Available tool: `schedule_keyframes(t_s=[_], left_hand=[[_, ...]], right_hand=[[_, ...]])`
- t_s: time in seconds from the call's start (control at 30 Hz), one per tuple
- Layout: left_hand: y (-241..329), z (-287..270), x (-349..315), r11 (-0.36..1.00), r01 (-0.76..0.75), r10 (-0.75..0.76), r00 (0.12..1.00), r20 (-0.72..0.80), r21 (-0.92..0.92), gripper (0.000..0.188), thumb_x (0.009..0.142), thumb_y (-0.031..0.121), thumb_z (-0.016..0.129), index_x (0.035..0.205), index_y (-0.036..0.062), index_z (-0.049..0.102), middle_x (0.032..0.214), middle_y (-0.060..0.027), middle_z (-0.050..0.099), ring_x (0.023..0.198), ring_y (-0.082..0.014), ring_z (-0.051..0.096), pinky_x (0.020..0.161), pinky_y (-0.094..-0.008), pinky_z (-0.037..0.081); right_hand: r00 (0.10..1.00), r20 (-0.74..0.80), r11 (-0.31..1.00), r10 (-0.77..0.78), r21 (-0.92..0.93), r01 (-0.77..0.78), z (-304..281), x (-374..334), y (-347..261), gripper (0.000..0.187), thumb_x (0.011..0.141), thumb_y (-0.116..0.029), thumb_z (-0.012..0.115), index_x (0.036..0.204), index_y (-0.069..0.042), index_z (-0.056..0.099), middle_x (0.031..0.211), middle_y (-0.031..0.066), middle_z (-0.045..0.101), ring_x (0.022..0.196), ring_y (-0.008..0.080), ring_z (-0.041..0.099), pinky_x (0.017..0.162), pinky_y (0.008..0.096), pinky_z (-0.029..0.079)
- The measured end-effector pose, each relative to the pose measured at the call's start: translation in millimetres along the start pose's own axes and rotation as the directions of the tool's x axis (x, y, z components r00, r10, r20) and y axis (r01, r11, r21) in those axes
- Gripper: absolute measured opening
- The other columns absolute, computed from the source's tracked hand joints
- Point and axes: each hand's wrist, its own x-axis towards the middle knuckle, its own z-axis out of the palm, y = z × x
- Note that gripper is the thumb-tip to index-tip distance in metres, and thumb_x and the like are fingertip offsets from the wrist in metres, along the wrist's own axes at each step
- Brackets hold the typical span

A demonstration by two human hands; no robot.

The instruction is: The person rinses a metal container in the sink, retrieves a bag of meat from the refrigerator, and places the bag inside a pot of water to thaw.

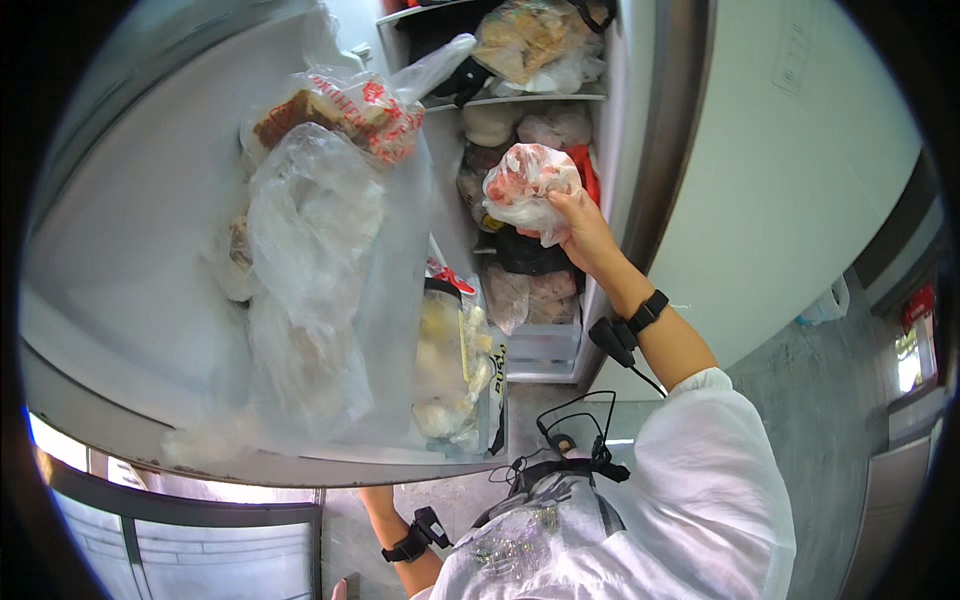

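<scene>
My right hand (580, 225) is closed around a clear plastic bag of red-and-white food (530, 182) that looks like meat. It holds the bag up in front of the freezer's middle compartment (545, 340). Behind it, a black bag (530, 252) and a bag of pinkish food (540, 295) lie in that compartment. My left hand (377, 500) is down at the lower edge of the open door (130, 260). Its fingers are hidden behind the door, so whether it grips the edge does not show.
Door shelves carry a large crumpled clear bag (315, 230), a red-printed bag of brown food (340, 115) and a bag of pale pieces (450, 370). Above, another shelf holds a yellowish bag (530, 45). A pale panel (780, 170) stands at the right, beside grey floor (790, 410).
</scene>
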Motion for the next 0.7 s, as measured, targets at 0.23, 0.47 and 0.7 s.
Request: schedule_keyframes(t_s=[0.23, 0.47, 0.7], left_hand=[[25.2, -1.6, 7.4, 0.996, -0.09, 0.09, 0.995, 0.038, -0.012, 0.025, 0.083, 0.012, 0.057, 0.102, -0.0042, 0.057, 0.098, -0.0154, 0.06, 0.091, -0.0256, 0.054, 0.083, -0.037, 0.043], [25.7, -8.7, 14.3, 0.887, -0.443, 0.433, 0.896, 0.097, 0.131, 0.029, 0.077, 0.007, 0.057, 0.105, -0.0032, 0.057, 0.103, -0.0204, 0.059, 0.094, -0.0382, 0.054, 0.082, -0.0409, 0.043], [43.1, -20.7, 1.4, 0.957, -0.284, 0.291, 0.928, 0.232, -0.061, 0.048, 0.069, -0.001, 0.06, 0.115, -0.0032, 0.045, 0.109, -0.0242, 0.05, 0.102, -0.041, 0.05, 0.087, -0.042, 0.04]], right_hand=[[0.993, -0.118, 0.998, -0.017, 0.058, 0.025, 35.5, -88.3, -24.9, 0.042, 0.09, -0.017, 0.049, 0.127, -0.003, 0.037, 0.12, 0.0133, 0.052, 0.104, 0.029, 0.057, 0.081, 0.047, 0.053], [0.966, -0.237, 0.992, -0.106, -0.098, 0.085, 65.2, -156.3, -40.3, 0.042, 0.091, -0.017, 0.048, 0.13, -0.005, 0.036, 0.123, 0.0109, 0.05, 0.106, 0.0233, 0.054, 0.084, 0.0378, 0.05], [0.947, -0.244, 0.958, -0.209, -0.245, 0.148, 115.9, -215.6, -66.6, 0.048, 0.089, -0.02, 0.052, 0.132, -0.006, 0.034, 0.124, 0.0077, 0.05, 0.106, 0.019, 0.054, 0.083, 0.0329, 0.049]])
